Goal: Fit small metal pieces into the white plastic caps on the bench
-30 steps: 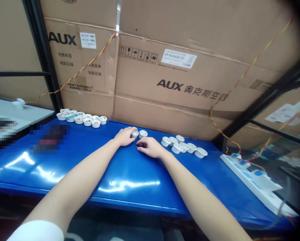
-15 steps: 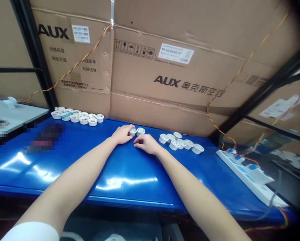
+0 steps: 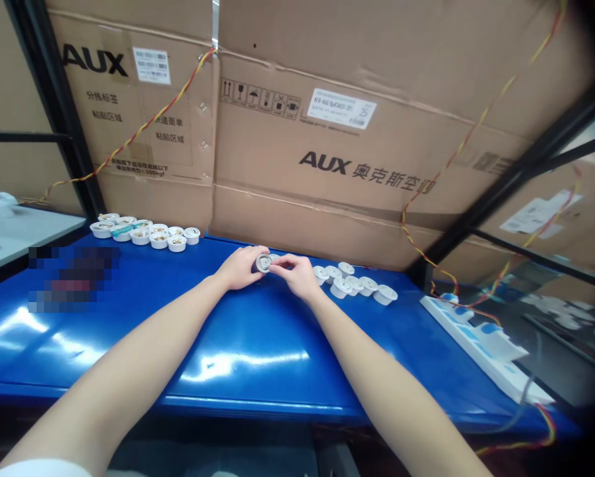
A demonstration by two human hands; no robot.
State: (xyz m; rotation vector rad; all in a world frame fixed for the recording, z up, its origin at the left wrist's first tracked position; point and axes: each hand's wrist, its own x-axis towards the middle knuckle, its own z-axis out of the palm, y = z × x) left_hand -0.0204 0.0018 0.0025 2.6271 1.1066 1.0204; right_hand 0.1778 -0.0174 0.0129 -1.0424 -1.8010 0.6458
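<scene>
Near the back middle of the blue table (image 3: 248, 318), my left hand (image 3: 242, 267) grips a small round white cup (image 3: 264, 264) from its left side, the cup tipped toward me. The fingers of my right hand (image 3: 295, 273) are pinched at the cup's right edge; whether they hold anything small cannot be made out. Another cup is partly hidden behind them. Several lidded white cups (image 3: 340, 287) stand to the right of my right hand. To the left, a double row of white cups (image 3: 140, 236) holds small brownish contents.
Large cardboard boxes (image 3: 367, 218) stand behind the table. A white strip with blue parts (image 3: 481, 344) lies along the right edge, near a black metal frame (image 3: 506, 192). Red-yellow twisted wires (image 3: 153, 119) hang across. A blurred dark item lies at left.
My left hand has tilted the cup toward me. My right hand has moved up to the cup and its fingertips now touch the edge. The view has shifted slightly.
</scene>
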